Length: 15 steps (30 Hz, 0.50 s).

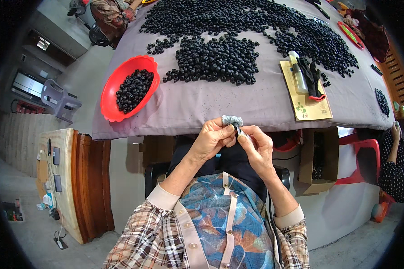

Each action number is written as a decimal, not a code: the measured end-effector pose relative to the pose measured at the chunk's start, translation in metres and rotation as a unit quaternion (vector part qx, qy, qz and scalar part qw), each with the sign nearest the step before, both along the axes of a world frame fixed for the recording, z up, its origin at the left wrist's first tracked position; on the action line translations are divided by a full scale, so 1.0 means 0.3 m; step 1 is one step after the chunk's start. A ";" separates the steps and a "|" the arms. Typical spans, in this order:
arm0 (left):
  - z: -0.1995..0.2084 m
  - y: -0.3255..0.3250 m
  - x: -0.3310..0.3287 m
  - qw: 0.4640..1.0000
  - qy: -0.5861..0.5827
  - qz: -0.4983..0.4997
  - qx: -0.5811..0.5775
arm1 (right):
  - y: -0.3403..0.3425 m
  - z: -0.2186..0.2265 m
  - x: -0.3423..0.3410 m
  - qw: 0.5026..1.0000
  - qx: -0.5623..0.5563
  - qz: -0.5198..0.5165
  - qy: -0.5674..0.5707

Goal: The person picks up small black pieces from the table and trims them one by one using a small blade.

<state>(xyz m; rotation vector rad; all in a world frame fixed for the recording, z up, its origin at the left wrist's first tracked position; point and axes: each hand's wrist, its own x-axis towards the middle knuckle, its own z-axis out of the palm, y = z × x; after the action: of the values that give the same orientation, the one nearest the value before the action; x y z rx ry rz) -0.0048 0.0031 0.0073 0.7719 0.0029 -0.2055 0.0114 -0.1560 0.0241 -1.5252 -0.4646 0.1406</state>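
A small dark piece (236, 127) is pinched just off the near edge of a grey cloth-covered table (184, 110).
Your left hand (214, 138), wearing a grey fabric-like finger wrap (231, 120), pinches the piece; your right hand (257, 144) presses thumb and forefinger together beside it, anything gripped too small to tell. Beyond, small round black beads (217, 60) lie heaped, right of a red scalloped-rim bowl (116, 81) holding more.

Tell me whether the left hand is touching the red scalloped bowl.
Apart: the head view shows a stretch of greyish tablecloth between the left hand and the red scalloped bowl.
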 end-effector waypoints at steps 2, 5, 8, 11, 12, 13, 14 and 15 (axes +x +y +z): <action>0.008 -0.004 0.001 1.000 0.001 0.002 0.002 | -0.002 -0.002 0.002 1.000 -0.001 0.004 0.009; 0.009 -0.006 0.001 1.000 0.004 0.008 0.007 | 0.000 -0.008 0.006 1.000 0.004 0.001 0.003; 0.003 -0.001 0.001 1.000 0.002 -0.001 0.000 | 0.001 -0.006 0.005 1.000 -0.004 0.002 -0.002; 0.011 -0.004 0.000 1.000 0.005 0.002 0.003 | 0.001 -0.010 0.005 1.000 -0.009 -0.004 -0.003; 0.009 -0.003 0.000 1.000 0.006 0.002 0.003 | 0.003 -0.011 0.004 1.000 -0.010 -0.005 -0.004; 0.006 0.000 -0.001 1.000 0.004 0.002 0.008 | 0.004 -0.012 0.003 1.000 -0.012 -0.006 -0.004; 0.003 0.002 -0.001 1.000 0.002 0.002 0.013 | 0.004 -0.013 0.003 1.000 -0.012 -0.006 -0.004; 0.001 0.002 -0.001 1.000 0.002 0.002 0.013 | 0.003 -0.014 0.003 1.000 -0.013 -0.005 0.001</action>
<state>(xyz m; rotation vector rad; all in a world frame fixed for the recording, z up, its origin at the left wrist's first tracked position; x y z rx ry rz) -0.0051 0.0037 0.0077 0.7969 0.0106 -0.2034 0.0124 -0.1549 0.0200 -1.5531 -0.4545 0.1416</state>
